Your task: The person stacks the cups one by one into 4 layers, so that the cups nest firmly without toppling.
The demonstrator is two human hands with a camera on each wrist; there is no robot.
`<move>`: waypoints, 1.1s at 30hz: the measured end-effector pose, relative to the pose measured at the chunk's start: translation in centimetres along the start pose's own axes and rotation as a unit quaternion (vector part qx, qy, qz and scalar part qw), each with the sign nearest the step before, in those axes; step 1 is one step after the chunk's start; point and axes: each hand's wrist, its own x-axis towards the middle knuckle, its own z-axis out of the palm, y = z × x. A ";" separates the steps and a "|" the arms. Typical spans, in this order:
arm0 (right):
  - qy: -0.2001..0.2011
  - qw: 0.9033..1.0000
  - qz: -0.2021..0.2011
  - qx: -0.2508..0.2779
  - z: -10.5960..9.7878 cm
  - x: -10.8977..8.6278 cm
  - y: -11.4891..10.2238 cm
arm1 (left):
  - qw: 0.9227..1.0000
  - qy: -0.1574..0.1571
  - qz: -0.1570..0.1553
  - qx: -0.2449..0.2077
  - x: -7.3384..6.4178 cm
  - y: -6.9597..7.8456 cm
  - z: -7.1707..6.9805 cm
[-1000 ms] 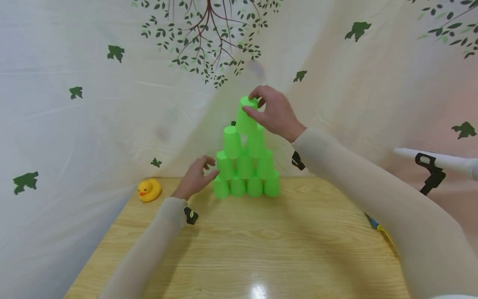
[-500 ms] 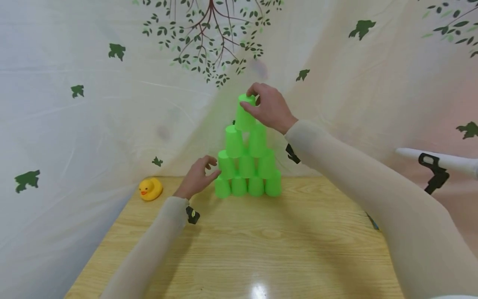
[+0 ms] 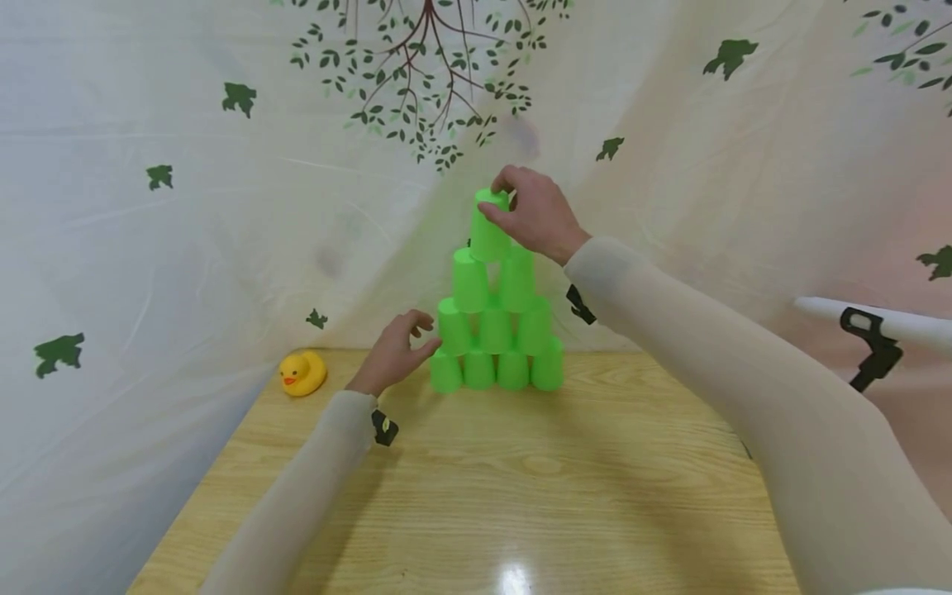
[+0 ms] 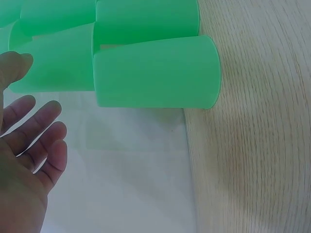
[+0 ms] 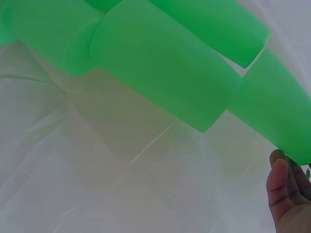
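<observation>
Green plastic cups stand upside down in a pyramid of several rows, with its bottom row (image 3: 479,369) on the wooden table. At the peak, my right hand (image 3: 539,215) pinches the single top cup (image 3: 487,235) near its upper end, between thumb and fingers. That cup straddles the two cups below it; in the right wrist view its rim lies right at the ends of those cups. My left hand (image 3: 390,355) hovers beside the pyramid's left side, fingers loosely bent and holding nothing. In the left wrist view its thumb overlaps a second-row cup (image 4: 58,60), above a bottom-row cup (image 4: 155,75).
A yellow rubber duck (image 3: 302,373) sits at the table's back left corner. Behind the table (image 3: 476,487) hangs a pale cloth (image 3: 357,223) printed with leaves and branches. A white pole (image 3: 922,329) with a black clamp juts in at the right.
My right hand has shifted slightly left with the top cup, bringing it more centrally over the two cups beneath. The left hand has stayed nearly still, and the head view has drifted a little.
</observation>
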 end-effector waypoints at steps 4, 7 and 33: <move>-0.004 1.000 0.002 -0.004 0.0 0.2 0.0 | 1.000 -0.001 0.000 -0.004 0.0 -0.1 0.2; -0.005 1.000 0.002 -0.006 -0.1 0.3 -0.1 | 1.000 -0.008 -0.003 -0.002 -0.1 -0.1 0.2; -0.034 0.999 0.023 -0.003 -0.5 0.0 0.1 | 1.000 -0.002 0.000 0.009 0.1 -0.2 0.5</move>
